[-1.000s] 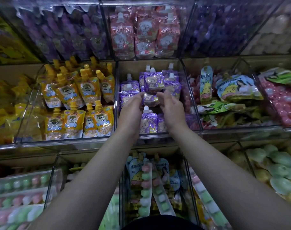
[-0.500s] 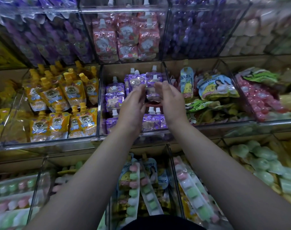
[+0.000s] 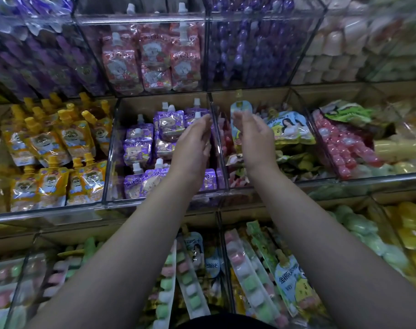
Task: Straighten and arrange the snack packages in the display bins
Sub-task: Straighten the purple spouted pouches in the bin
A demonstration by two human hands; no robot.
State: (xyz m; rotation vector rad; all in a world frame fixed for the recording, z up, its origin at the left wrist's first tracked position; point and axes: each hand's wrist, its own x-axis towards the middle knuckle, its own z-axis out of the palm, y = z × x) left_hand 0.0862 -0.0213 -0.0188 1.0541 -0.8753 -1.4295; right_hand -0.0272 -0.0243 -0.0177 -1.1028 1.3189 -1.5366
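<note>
Purple spouted snack pouches (image 3: pixel 140 146) fill the middle clear bin (image 3: pixel 112 162). My left hand (image 3: pixel 192 148) hovers over the right side of that bin, fingers straight, holding nothing. My right hand (image 3: pixel 254 141) is raised in front of the neighbouring bin (image 3: pixel 297 181), fingers relaxed and empty, just before an upright blue-and-yellow pouch (image 3: pixel 240 110). A clear divider (image 3: pixel 217 148) runs between the two hands. Loose green and yellow packets (image 3: pixel 294 162) lie jumbled in the right bin.
Orange spouted pouches (image 3: pixel 59 150) fill the left bin. Pink pouches (image 3: pixel 150 60) sit in the upper bin. Pink candy strips (image 3: pixel 344 148) lie at right. Lower bins hold pastel candy strips (image 3: pixel 190 286) and green sweets (image 3: pixel 368 233).
Both hands have let go of the purple pouch and lifted apart; my right hand has shifted right to the neighbouring bin. The camera view has swung right.
</note>
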